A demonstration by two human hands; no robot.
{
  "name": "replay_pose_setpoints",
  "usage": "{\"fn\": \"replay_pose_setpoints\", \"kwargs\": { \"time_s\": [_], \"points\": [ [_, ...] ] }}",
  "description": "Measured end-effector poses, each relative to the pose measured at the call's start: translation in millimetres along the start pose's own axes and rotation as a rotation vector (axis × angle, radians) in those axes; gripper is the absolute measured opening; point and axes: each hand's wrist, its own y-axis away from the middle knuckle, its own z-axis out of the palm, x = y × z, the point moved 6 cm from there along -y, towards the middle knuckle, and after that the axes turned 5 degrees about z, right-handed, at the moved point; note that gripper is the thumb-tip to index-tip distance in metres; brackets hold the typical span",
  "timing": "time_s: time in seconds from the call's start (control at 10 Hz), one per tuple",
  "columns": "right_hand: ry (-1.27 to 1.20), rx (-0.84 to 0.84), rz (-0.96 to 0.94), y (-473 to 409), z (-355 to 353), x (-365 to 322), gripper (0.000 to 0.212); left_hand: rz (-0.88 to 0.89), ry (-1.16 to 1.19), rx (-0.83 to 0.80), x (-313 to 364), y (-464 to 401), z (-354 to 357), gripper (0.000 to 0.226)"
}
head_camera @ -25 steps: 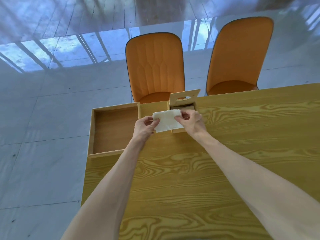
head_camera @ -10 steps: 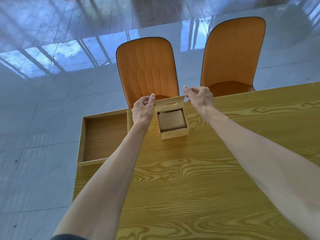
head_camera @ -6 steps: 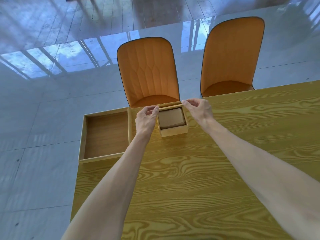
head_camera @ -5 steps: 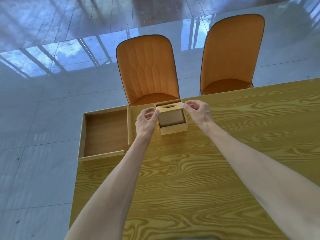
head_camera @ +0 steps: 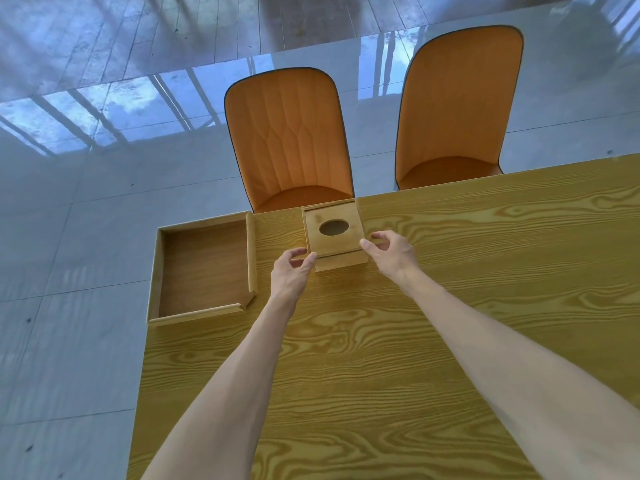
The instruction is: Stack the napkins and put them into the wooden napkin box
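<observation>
The wooden napkin box [head_camera: 341,244] stands at the table's far edge with its lid down flat. An oval hole in the lid shows only a dark brownish inside, so the napkins are hidden. My left hand [head_camera: 292,271] is at the box's front left corner, thumb tip touching the lid's edge, fingers loosely curled. My right hand [head_camera: 389,252] is at the front right corner, thumb and forefinger apart and just touching the lid. Neither hand holds anything.
An empty shallow wooden tray [head_camera: 249,252] lies left of the box and overhangs the table's left edge. The yellow wood-grain table [head_camera: 346,341] stretches toward me. Two orange chairs [head_camera: 287,140] [head_camera: 457,109] stand behind the far edge on a glossy tiled floor.
The napkin stack went into the box. Both hands then swung the upright lid down over it, and the box is shut.
</observation>
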Motion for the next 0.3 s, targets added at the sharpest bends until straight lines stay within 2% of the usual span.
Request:
{"fn": "replay_pose_setpoints", "kwargs": {
  "time_s": [0.1,0.2,0.3],
  "points": [
    [0.08,-0.016,0.006,-5.9,0.0,1.4,0.053,-0.005,-0.005,-0.007,-0.9,-2.5,1.9,0.034],
    [0.257,-0.011,-0.005,-3.0,-1.4,-3.4,0.051,-0.013,-0.069,-0.011,0.7,0.8,1.2,0.035],
    [0.329,0.001,-0.013,-2.3,-4.7,-7.7,0.049,-0.035,-0.163,-0.05,0.8,0.4,2.8,0.039]
  ]
}}
